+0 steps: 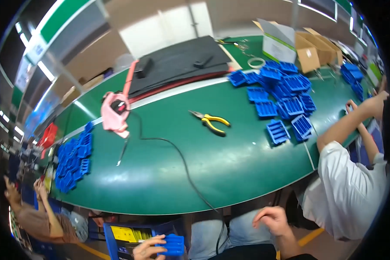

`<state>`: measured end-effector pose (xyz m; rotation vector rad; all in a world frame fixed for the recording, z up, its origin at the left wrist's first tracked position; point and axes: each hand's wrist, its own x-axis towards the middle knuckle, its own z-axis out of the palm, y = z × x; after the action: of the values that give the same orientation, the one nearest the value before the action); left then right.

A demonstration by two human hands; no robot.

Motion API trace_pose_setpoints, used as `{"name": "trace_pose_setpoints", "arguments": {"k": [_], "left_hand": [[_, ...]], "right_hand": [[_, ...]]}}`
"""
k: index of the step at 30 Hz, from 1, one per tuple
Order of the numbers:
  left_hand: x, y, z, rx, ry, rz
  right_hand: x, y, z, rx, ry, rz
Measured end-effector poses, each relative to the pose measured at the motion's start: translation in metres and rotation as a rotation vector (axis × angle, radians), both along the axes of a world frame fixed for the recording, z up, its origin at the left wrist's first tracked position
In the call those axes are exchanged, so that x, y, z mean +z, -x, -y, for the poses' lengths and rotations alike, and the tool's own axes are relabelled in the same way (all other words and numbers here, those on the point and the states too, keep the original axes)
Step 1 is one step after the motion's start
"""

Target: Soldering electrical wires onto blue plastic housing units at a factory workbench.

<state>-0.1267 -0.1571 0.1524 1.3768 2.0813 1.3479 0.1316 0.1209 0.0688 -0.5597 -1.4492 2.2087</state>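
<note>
Low at the front, my left hand (148, 248) has its fingers around a small blue plastic holder (175, 245), over a blue bin (110, 241) below the table edge. Above my right knee is my right hand (274, 221), its fingers loosely bent and apart with nothing seen in them. Both hands are below the green table (160, 182). Pliers with yellow and black handles (212, 122) lie mid-table. A black cable (183, 161) runs from a pink cloth bundle (114, 113) over the front edge to my lap.
Blue slotted holders (276, 131) pile up at the right, and another heap (75, 160) sits at the left. Black mats (177, 65) lie at the back beside open cartons (278, 43). Co-workers sit on both sides; the right one's white sleeve (338, 186) is close to the table.
</note>
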Motion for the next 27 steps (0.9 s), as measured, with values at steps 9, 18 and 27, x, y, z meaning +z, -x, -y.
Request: {"name": "trace_pose_setpoints", "arguments": {"k": [9,18,27], "left_hand": [[-0.096,-0.074,-0.120,-0.690,0.044,0.457],[-0.117,-0.098,-0.167,-0.325,-0.110,0.521],[-0.141,-0.105,-0.166,0.176,-0.242,1.035]], "right_hand": [[-0.090,-0.020,0.053,0.486,0.276,0.316],[-0.026,0.003,0.011,-0.282,-0.014,-0.049],[-0.051,0.048,0.018,-0.305,0.208,-0.110]]}}
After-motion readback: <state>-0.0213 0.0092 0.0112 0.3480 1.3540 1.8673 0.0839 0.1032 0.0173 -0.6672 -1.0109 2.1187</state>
